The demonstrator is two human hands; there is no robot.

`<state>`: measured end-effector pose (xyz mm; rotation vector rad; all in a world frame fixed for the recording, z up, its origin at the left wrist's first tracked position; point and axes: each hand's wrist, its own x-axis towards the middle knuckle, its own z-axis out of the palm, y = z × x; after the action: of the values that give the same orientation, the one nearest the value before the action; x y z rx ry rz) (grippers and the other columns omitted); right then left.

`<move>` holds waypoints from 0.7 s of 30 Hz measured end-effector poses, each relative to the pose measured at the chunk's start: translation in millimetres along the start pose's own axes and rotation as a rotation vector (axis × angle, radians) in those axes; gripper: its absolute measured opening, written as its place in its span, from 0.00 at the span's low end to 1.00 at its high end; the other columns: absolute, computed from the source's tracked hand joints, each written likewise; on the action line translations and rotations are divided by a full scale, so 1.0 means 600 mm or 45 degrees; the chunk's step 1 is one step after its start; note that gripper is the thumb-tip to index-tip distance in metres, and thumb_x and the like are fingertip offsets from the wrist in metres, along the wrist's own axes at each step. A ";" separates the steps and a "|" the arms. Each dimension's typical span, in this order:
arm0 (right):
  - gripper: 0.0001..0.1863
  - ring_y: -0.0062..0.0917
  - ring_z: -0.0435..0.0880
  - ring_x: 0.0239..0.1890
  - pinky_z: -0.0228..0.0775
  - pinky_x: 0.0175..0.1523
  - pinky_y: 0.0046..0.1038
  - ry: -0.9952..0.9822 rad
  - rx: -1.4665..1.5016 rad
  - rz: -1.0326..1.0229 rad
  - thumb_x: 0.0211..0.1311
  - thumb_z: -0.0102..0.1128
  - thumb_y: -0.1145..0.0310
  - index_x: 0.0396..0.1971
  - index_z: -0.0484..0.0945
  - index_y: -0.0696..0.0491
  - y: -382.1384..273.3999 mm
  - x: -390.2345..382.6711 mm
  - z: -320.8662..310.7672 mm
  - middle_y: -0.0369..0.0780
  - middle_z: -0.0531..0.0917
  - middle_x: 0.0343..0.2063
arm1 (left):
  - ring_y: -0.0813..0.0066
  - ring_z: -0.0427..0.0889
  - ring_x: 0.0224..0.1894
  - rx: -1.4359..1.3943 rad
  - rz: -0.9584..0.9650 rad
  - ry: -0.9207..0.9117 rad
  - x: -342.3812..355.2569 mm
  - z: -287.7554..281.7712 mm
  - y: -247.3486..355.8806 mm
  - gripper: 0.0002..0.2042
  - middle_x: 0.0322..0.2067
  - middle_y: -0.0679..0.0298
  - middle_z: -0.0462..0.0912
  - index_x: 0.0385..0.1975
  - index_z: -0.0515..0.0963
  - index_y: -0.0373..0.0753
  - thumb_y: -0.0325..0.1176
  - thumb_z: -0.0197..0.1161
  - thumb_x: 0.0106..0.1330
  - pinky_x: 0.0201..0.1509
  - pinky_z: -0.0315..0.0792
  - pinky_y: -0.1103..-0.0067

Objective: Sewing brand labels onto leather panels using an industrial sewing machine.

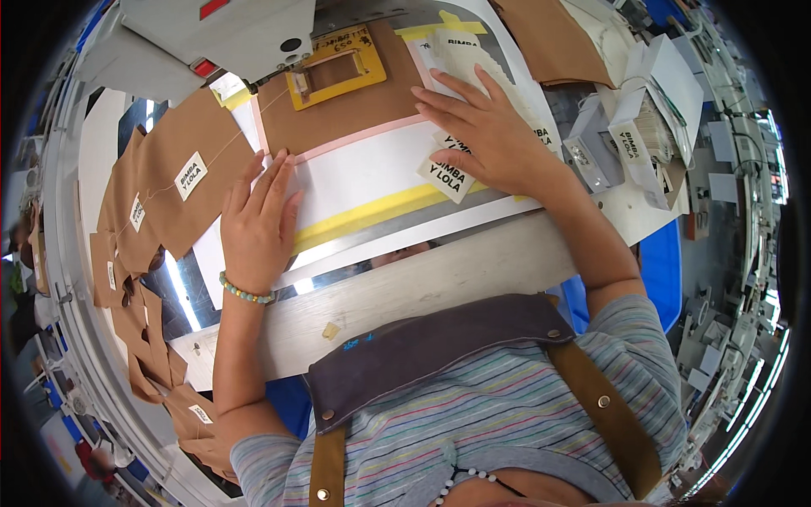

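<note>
A brown fabric panel (338, 127) lies on a white board with a pink border and a yellow tape strip (355, 221). On it, under the sewing machine head (169, 42), is a yellow frame (369, 76) with handwriting. My left hand (258, 220) lies with fingers extended at the panel's lower left corner. My right hand (494, 139) is spread open near the panel's right edge, over loose white printed fabric labels (448, 190). To the left, brown pieces (144, 177) carrying white labels hang together on threads.
A white box of labels (642, 118) and a metal tray (587, 156) sit at the right. More brown fabric (549, 46) lies at the back right. A pale ledge (422, 296) runs before me, with a blue bin (663, 270) below. Other people (97, 460) are at the far left.
</note>
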<state>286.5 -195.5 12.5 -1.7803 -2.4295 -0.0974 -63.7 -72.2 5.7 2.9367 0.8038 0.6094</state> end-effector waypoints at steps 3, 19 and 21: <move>0.37 0.33 0.55 0.84 0.40 0.85 0.57 0.156 0.030 -0.026 0.81 0.48 0.39 0.72 0.75 0.56 -0.001 0.003 0.001 0.36 0.69 0.78 | 0.50 0.78 0.71 0.024 -0.010 0.062 -0.004 -0.001 0.001 0.25 0.67 0.59 0.83 0.67 0.79 0.38 0.24 0.67 0.68 0.71 0.74 0.61; 0.36 0.34 0.58 0.82 0.43 0.85 0.56 0.098 -0.065 0.024 0.80 0.50 0.40 0.66 0.80 0.58 -0.006 0.004 -0.010 0.37 0.72 0.76 | 0.51 0.79 0.68 -0.042 0.002 0.020 0.003 0.000 -0.001 0.23 0.66 0.60 0.84 0.64 0.80 0.37 0.27 0.70 0.68 0.67 0.77 0.62; 0.35 0.34 0.61 0.81 0.44 0.85 0.55 0.130 -0.065 0.005 0.80 0.51 0.41 0.65 0.81 0.59 -0.005 0.003 -0.012 0.38 0.74 0.74 | 0.50 0.80 0.68 -0.058 0.001 0.018 0.002 -0.001 -0.002 0.23 0.65 0.60 0.84 0.64 0.80 0.36 0.26 0.70 0.68 0.68 0.77 0.62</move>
<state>283.3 -195.4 19.9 -1.7547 -2.3728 -0.2462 -63.5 -70.7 6.2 2.8950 0.7795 0.6402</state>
